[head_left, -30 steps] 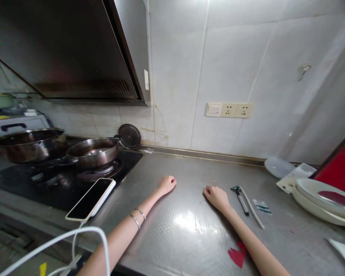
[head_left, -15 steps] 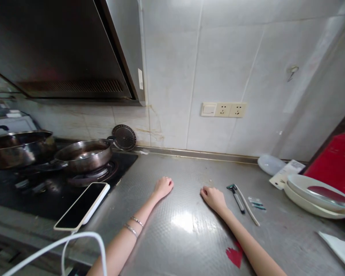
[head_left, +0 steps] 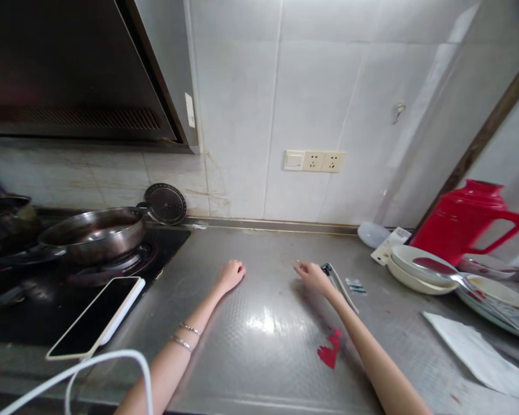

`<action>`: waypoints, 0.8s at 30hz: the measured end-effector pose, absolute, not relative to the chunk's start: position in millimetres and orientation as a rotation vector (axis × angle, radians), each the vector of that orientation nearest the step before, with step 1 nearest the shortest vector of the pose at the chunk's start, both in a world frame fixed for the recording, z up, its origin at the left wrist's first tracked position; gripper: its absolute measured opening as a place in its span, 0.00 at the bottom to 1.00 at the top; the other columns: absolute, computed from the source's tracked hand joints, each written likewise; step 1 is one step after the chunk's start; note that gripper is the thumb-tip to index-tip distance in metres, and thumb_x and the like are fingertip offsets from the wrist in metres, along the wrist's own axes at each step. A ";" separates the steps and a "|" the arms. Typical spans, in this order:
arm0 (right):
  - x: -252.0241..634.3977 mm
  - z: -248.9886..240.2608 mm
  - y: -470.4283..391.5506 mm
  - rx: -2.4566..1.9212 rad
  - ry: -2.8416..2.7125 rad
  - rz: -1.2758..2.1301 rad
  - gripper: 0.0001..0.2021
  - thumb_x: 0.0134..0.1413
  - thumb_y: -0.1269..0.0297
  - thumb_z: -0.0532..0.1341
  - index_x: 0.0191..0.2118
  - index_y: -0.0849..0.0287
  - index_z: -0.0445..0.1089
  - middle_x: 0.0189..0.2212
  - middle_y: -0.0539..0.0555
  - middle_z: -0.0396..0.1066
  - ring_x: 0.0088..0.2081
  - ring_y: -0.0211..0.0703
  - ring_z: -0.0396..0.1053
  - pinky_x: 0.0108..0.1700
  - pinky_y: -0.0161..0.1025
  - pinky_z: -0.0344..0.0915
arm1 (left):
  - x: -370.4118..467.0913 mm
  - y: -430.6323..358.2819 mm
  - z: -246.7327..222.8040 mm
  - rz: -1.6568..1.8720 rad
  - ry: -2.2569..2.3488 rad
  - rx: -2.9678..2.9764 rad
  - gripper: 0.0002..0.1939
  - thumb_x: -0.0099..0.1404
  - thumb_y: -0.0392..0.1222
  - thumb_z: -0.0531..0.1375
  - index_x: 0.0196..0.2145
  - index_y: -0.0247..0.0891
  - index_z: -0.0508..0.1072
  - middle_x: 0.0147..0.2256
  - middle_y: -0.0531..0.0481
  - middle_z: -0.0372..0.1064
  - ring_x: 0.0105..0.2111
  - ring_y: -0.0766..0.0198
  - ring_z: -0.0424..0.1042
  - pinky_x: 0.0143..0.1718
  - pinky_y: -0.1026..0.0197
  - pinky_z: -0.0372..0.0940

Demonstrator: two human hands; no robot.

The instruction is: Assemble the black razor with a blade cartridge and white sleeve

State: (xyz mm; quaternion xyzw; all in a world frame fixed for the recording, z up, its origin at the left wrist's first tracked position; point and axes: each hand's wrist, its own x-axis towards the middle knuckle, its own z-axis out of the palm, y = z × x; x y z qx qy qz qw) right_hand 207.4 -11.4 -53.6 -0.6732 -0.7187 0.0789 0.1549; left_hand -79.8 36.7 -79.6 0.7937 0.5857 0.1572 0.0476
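My left hand (head_left: 232, 275) rests on the steel countertop (head_left: 259, 380), closed in a loose fist with nothing seen in it. Opposite it, my right hand (head_left: 312, 275) hovers just above the metal, fingers loosened and slightly apart, holding nothing visible. Close behind the right hand lies a tool with a dark teal head (head_left: 326, 269), like a razor, mostly covered by the hand and wrist. Beside it runs a pale curved strip (head_left: 343, 289). A small clear packet with teal pieces (head_left: 355, 286) lies further right. Torn red scraps (head_left: 328, 353) lie left of my right forearm.
On the left, a phone (head_left: 96, 317) with a white cable (head_left: 125, 353) lies by the stove, which carries a steel pan (head_left: 99, 233). To the right are stacked bowls (head_left: 415, 279), a red thermos (head_left: 462, 222), a plate (head_left: 501, 297) and a white sheet (head_left: 476, 351).
My right hand has lifted a little, moved over the razor-like tool and loosened from a fist. The left hand stays closed on the counter. The view has turned right, showing more of the thermos.
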 end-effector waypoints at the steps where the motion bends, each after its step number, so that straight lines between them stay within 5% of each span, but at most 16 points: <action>1: 216.6 -47.7 -14.6 -1.996 -2.047 0.191 0.19 0.56 0.53 0.47 0.31 0.59 0.69 0.28 0.56 0.72 0.31 0.43 0.68 0.29 0.33 0.55 | -80.1 37.1 -80.1 0.484 1.782 2.427 0.15 0.62 0.41 0.47 0.29 0.37 0.72 0.33 0.44 0.71 0.35 0.61 0.68 0.33 0.63 0.56; 8: 272.6 -27.5 -46.6 -2.454 -1.968 0.066 0.14 0.52 0.57 0.50 0.37 0.57 0.69 0.37 0.61 0.72 0.39 0.52 0.70 0.33 0.40 0.60 | -81.1 39.6 -83.3 0.517 1.764 2.475 0.15 0.62 0.41 0.47 0.27 0.36 0.71 0.32 0.45 0.71 0.34 0.62 0.68 0.31 0.63 0.55; 24: 279.2 -43.6 -44.8 -2.581 -1.949 0.283 0.13 0.49 0.64 0.52 0.37 0.63 0.70 0.39 0.65 0.72 0.40 0.55 0.71 0.34 0.41 0.63 | -81.0 40.1 -82.9 0.507 1.761 2.484 0.15 0.62 0.41 0.47 0.28 0.36 0.72 0.32 0.45 0.71 0.34 0.63 0.67 0.31 0.64 0.54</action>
